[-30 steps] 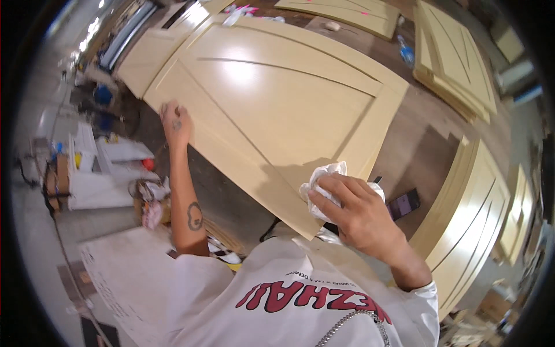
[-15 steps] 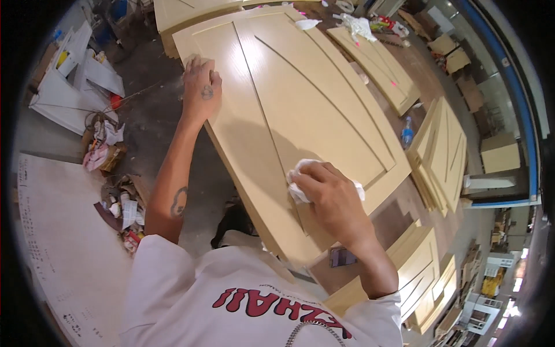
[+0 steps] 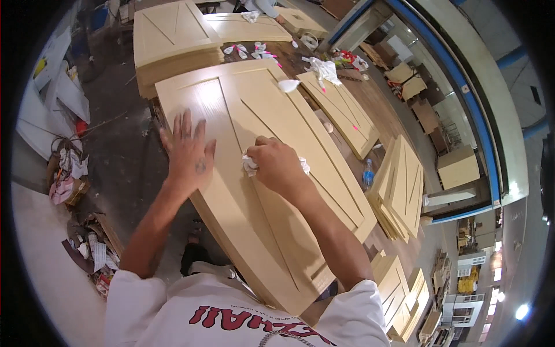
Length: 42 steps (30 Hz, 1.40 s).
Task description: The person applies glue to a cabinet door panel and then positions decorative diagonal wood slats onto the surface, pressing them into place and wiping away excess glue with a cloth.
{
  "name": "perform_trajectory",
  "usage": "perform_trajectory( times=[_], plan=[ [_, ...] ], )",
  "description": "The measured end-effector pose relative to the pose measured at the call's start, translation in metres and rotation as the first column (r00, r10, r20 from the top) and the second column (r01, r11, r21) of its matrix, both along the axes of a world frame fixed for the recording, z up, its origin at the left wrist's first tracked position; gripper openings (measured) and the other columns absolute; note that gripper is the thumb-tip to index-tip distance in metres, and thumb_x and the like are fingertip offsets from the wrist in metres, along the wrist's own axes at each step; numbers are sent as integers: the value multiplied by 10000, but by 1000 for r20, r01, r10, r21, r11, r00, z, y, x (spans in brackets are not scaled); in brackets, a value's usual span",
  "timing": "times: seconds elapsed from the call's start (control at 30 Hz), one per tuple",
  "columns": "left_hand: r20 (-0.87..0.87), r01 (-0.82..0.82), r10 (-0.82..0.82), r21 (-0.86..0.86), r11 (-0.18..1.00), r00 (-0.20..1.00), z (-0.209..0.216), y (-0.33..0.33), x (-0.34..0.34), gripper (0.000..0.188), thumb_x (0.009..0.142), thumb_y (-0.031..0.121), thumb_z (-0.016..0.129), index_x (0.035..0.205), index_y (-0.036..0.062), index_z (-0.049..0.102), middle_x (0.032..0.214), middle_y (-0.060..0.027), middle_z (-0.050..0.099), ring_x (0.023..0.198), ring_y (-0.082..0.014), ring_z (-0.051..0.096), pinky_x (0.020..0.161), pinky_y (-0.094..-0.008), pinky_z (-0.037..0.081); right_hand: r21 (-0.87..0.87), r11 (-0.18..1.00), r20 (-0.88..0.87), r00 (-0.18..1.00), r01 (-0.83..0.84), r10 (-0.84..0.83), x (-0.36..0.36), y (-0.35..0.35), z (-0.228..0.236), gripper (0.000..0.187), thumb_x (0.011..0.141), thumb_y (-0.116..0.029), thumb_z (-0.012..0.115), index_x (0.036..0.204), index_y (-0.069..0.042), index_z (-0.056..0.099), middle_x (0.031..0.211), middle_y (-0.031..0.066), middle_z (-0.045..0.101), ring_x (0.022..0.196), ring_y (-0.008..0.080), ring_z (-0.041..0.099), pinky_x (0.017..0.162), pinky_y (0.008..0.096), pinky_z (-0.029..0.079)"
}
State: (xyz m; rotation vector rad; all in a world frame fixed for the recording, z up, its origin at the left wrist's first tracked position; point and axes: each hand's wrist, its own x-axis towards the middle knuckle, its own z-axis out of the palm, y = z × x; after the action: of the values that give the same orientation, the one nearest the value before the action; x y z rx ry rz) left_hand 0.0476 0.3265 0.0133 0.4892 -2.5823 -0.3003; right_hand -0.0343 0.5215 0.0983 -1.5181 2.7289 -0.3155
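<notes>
A cream-coloured panel door [image 3: 254, 225] with dark grooves lies before me, its long side running away from my body. My right hand [image 3: 280, 168] presses a crumpled white cloth [image 3: 250, 166] against the middle of the panel, near a groove. The fingers are closed round the cloth, which pokes out on both sides. Near the panel's left edge, my left hand [image 3: 188, 153] rests with its fingers spread and holds nothing. A small white teardrop-shaped piece [image 3: 288, 85] lies at the panel's far right edge.
Stacked cream panels [image 3: 173, 34] stand beyond the door. To the right are a narrower panel [image 3: 341, 115], a water bottle [image 3: 368, 174] and leaning panels [image 3: 399, 191]. White pieces with pink tips [image 3: 260, 49] and a white rag [image 3: 324, 69] lie behind. Another person's arm [image 3: 266, 8] shows at the far end.
My right hand has moved the cloth up the panel, away from my body. My left hand has let go of the panel's edge and now lies flat with fingers spread. The view has shifted.
</notes>
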Motion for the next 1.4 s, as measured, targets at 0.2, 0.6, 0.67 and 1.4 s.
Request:
perform_trajectory(
  times=[0.2,0.6,0.67,1.4],
  plan=[
    [-88,-180,178,-13,984,980,-3,-138,-85,614,945,396,530,1392,-18,461,1497,-287,339,1410,-438,288,1116,-649,199,83,996,44,998,46,-50,-47,-62,10,151,738,-39,662,879,-72,704,928,87,650,885,323,644,770,438,519],
    [-131,150,-127,182,972,983,8,-146,-88,455,906,345,601,1179,-17,568,1118,-207,616,1131,-379,532,990,-505,396,-47,975,-155,962,218,-223,-120,-154,-12,239,768,-148,687,1003,-113,709,975,88,658,926,327,645,781,443,529],
    [-173,173,-143,168,971,974,4,-147,-91,460,902,347,606,1182,-17,569,1118,-203,619,1135,-377,533,991,-501,397,-69,977,-173,962,201,-211,-136,-160,-17,242,769,-157,690,1006,-109,706,985,89,657,933,326,643,789,444,526],
    [141,462,-445,-118,879,884,44,-142,-117,549,1021,459,411,1458,128,449,1587,-202,229,1479,-364,177,1178,-592,52,-93,732,215,731,675,-647,58,133,45,337,760,0,654,1089,-70,676,1049,126,676,960,332,647,840,399,514]
  ],
)
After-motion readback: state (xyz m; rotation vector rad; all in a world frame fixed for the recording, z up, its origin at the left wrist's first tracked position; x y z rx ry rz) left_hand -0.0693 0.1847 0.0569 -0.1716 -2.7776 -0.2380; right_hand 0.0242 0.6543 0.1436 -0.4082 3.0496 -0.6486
